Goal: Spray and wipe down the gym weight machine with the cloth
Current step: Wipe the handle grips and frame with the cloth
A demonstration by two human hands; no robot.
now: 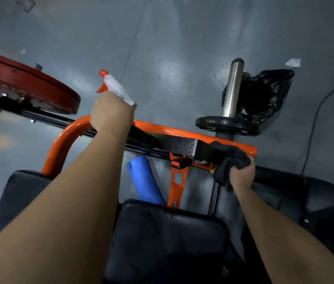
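My left hand grips a spray bottle with a white head and an orange nozzle and trigger; the nozzle points up and to the left, and the bottle's body is hidden behind the hand. My right hand grips a dark cloth bunched against the black bar of the weight machine, near the right end of its orange tube frame. Black pads of the machine lie below my arms.
A red weight plate sits at the left. A steel sleeve with a black plate stands at the right, a black plastic bag behind it. A blue roll lies on the grey floor; a cable runs at right.
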